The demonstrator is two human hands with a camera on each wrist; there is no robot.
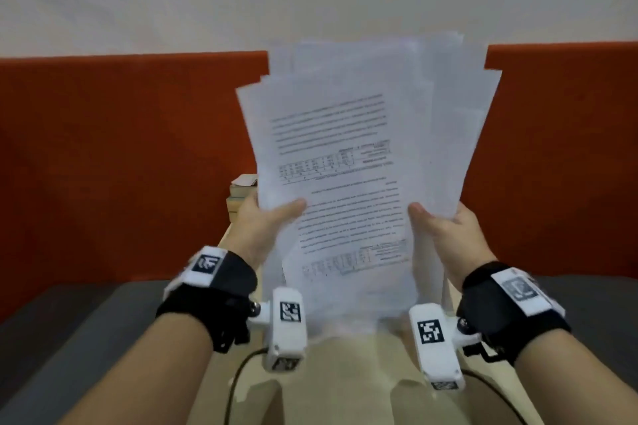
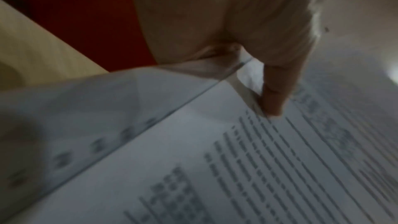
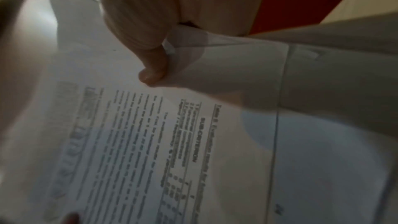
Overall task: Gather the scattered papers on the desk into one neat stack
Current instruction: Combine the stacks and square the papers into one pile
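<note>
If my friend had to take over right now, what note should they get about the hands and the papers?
Left hand: its grip is on the left edge of the papers, thumb on the front sheet.
Right hand: its grip is on the right edge, thumb on front too.
Papers: all held up together above the desk, in front of the red panel. Sheets are fanned out, with corners sticking out at the top.
Done: the sheets appear gathered into one bunch.
Left: square the edges, probably by tapping them on the desk, then lay the stack down flat.
A pile of books sits behind the left hand.
</note>
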